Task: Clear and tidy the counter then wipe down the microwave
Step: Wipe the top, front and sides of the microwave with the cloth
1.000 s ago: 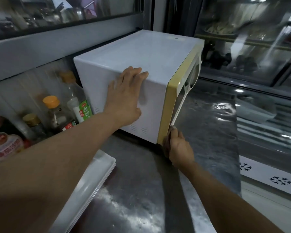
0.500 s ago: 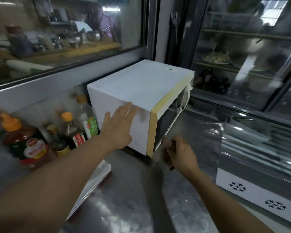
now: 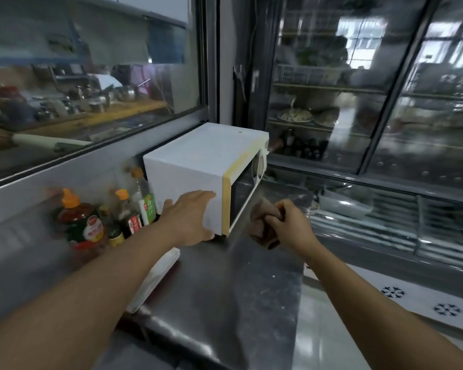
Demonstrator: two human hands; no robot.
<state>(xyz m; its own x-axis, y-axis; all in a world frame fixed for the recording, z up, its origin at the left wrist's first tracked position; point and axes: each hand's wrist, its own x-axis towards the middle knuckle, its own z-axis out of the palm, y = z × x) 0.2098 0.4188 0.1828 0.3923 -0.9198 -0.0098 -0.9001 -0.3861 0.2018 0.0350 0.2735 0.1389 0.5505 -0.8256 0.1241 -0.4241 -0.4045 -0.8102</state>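
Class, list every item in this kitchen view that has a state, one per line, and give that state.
microwave: upright on the counter, door shut
left hand: open, flat against the microwave's side
right hand: grips the cloth, off the microwave
cloth: bunched up
sauce bottles: upright, capped
white tray: lying flat on the counter

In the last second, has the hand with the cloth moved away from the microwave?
Yes. The right hand, gripping the brown cloth, was against the bottom front corner of the microwave; now it sits off to that corner's right, clear of it.
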